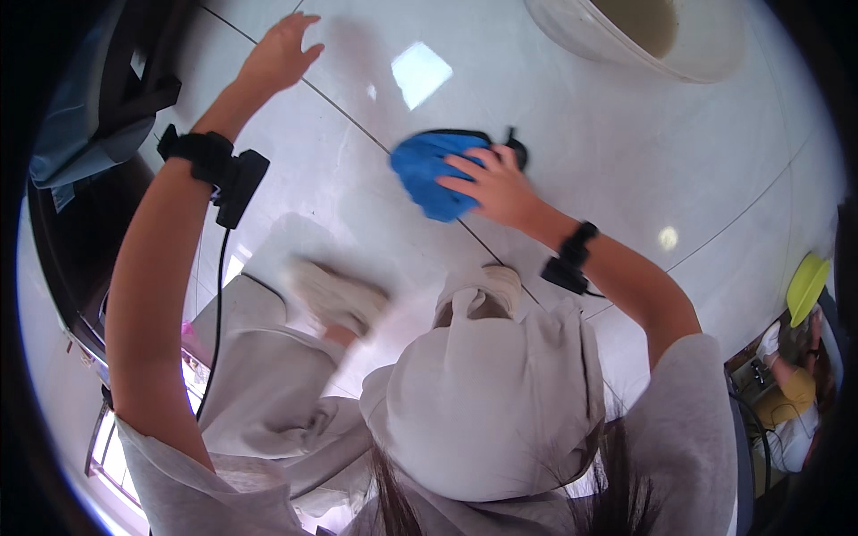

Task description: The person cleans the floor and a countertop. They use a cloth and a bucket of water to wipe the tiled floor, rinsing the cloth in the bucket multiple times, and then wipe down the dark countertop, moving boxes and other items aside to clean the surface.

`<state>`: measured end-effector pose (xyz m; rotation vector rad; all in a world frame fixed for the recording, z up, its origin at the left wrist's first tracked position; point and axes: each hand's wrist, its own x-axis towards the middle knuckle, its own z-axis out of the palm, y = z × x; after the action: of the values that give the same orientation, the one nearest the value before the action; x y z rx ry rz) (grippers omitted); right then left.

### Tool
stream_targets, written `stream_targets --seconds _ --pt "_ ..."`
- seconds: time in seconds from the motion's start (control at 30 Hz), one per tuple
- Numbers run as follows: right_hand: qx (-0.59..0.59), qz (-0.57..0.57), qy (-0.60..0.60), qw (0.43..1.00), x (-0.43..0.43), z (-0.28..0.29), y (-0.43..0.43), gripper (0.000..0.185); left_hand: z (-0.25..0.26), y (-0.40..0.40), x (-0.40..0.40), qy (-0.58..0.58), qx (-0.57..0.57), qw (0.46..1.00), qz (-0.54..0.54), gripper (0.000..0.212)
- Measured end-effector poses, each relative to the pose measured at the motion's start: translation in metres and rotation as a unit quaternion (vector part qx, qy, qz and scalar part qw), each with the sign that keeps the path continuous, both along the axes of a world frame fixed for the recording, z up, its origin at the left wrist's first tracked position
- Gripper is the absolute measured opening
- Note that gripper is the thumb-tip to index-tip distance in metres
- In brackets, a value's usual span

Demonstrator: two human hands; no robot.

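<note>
Fingers spread, my right hand [503, 184] rests on a blue cloth [429, 171] on the pale tiled floor [590, 154]. A small black object [516, 151] touches the cloth's edge beside my fingers; its kind cannot be told. My left hand [285, 50] is stretched out at the upper left over the tiles, fingers apart and holding nothing. Each wrist wears a black strap with a black device and a cable. The blue cloth is slightly blurred.
A translucent plastic bucket [710, 63] with murky liquid stands at the upper right. Dark furniture [127, 100] lines the left side. My beige shoes [335, 291] are on the floor below my hands. Another person [791, 395] and a yellow-green basin [808, 288] are at the far right.
</note>
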<state>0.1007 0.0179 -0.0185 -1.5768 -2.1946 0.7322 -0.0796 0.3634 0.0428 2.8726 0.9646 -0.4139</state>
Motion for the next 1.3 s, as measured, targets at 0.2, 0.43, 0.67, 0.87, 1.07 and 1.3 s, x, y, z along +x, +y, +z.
stream_targets --seconds 0.2,0.43,0.67,0.87,1.07,1.3 --pt "0.011 -0.279 -0.098 0.955 0.054 0.004 -0.08 0.071 -0.023 -0.008 -0.032 -0.029 -0.052 0.997 0.041 0.046" --pt "0.169 -0.399 -0.027 0.901 -0.001 -0.003 0.072 0.058 -0.055 0.008 -0.057 -0.112 0.027 0.993 -0.022 0.052" --pt "0.127 0.037 0.076 0.988 -0.21 -0.012 0.117 0.053 -0.019 0.018 -0.08 -0.157 -0.017 0.987 0.02 0.046" --pt "0.16 0.095 0.036 0.982 -0.222 -0.019 0.227 0.038 0.029 0.049 -0.183 -0.181 0.051 0.969 0.161 0.046" --pt "0.154 -0.282 -0.039 0.946 -0.071 -0.037 0.337 0.053 0.037 0.011 -0.327 -0.121 0.048 0.935 0.33 0.046" --pt "0.178 -0.185 0.017 0.966 -0.166 -0.028 0.348 0.043 0.018 -0.015 -0.368 -0.072 0.015 0.893 0.443 0.051"
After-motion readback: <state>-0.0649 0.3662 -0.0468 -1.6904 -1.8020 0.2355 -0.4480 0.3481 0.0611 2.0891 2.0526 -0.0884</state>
